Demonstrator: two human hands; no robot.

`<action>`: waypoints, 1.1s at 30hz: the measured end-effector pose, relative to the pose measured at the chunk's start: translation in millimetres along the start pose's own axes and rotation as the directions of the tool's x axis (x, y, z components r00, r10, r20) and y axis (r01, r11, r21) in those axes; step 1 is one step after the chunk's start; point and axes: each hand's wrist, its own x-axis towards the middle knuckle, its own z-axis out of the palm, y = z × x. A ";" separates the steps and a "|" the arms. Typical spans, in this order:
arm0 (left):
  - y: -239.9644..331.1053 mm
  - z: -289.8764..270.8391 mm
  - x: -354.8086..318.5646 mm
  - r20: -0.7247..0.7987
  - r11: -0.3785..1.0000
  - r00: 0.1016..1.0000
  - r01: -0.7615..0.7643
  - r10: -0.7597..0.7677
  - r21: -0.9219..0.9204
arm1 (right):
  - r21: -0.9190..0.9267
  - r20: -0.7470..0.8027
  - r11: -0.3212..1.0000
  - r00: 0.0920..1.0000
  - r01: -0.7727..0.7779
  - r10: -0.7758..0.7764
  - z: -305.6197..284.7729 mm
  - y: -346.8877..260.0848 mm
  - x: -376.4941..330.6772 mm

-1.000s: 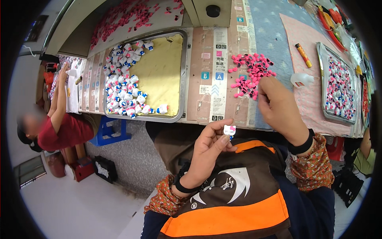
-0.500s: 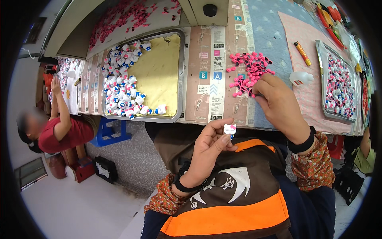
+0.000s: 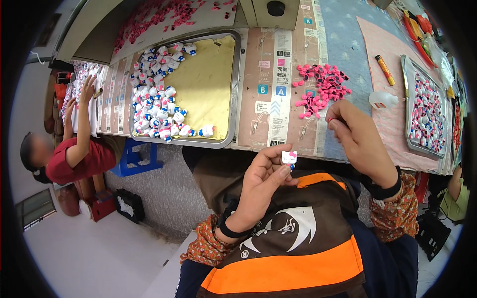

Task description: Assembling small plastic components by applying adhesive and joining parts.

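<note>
Near the table's front edge, my left hand (image 3: 261, 181) pinches a small white cat figurine (image 3: 288, 158) between thumb and fingertips. The figurine has a pink bow on its head and blue below, and it faces up. My right hand (image 3: 361, 136) is raised just in front of a pile of small pink-and-black pieces (image 3: 323, 87). Its thumb and index finger close on a tiny pink piece (image 3: 329, 119), mostly covered by the fingertips. To the left of the pile lies a metal tray (image 3: 232, 99) with a yellow lining, its left half full of similar cat figurines (image 3: 156, 109).
On pink cloth at right are a white bottle (image 3: 380, 100), a yellow-orange tube (image 3: 385, 70) and a second metal tray (image 3: 406, 94) of figurines. More pink pieces (image 3: 164, 20) lie on a surface at far left. A person in a red shirt (image 3: 74, 156) sits on the left.
My right hand has drawn back from the pink pile with a small piece in its fingertips. The left hand still holds the figurine. The view has shifted slightly.
</note>
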 end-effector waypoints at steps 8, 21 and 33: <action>-1.9 3.7 3.7 0.013 0.997 0.998 -0.068 0.068 0.032 | 0.550 0.131 0.822 0.987 -0.147 0.089 18.5 -19.1 -31.1; -11.5 6.1 -2.2 0.048 0.937 0.988 -0.154 0.147 0.313 | 0.652 0.138 0.747 0.989 -0.132 0.055 35.4 -12.9 -47.6; -14.6 11.9 -1.0 0.038 0.931 0.977 -0.214 0.212 0.295 | 0.659 0.108 0.737 0.988 -0.151 0.107 36.0 -14.3 -54.0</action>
